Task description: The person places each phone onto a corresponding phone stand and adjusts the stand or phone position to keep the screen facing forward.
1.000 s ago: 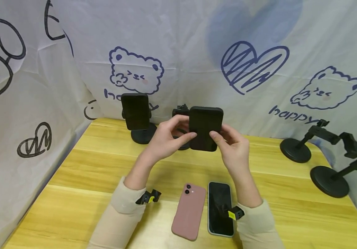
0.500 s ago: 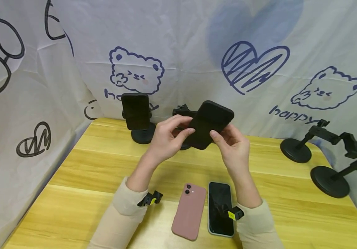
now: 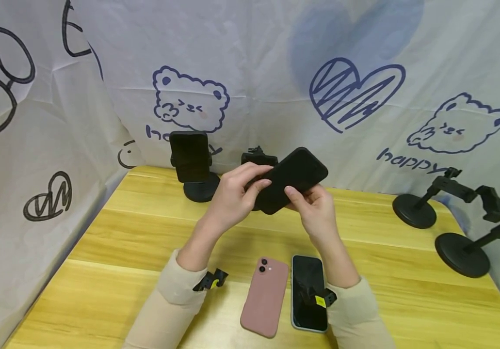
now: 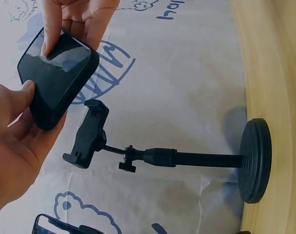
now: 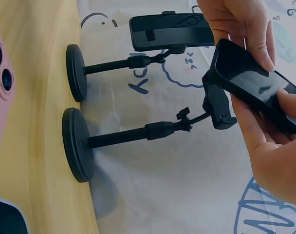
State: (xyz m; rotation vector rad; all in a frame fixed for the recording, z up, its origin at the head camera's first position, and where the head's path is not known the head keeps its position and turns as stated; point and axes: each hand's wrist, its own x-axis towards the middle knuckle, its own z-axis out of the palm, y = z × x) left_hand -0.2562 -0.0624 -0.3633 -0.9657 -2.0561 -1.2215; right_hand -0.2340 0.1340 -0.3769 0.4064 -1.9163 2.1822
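A black smartphone [image 3: 295,177] is held tilted in the air, its screen toward the head camera and its top leaning right. My left hand [image 3: 236,196] pinches its lower left edge, thumb on the front and fingers behind. My right hand [image 3: 317,213] grips the opposite long edge, its thumb pressing on the screen. Just behind the phone stands a black phone stand [image 4: 92,134] with a bare clamp, mostly hidden in the head view. In the left wrist view the clamp is close below the phone [image 4: 60,73]; its round base [image 4: 255,161] rests on the table.
Another stand at the back left carries a dark phone [image 3: 190,156]. A pink phone [image 3: 265,295] lies face down near the front, beside a phone with a light rim [image 3: 309,293]. Two more stands [image 3: 413,211] are at the right. A white printed cloth [image 3: 267,58] hangs behind the wooden table [image 3: 114,247].
The held phone has turned from upright to leaning clearly right. My right hand has shifted slightly left and down along it; the left hand stays near the same spot.
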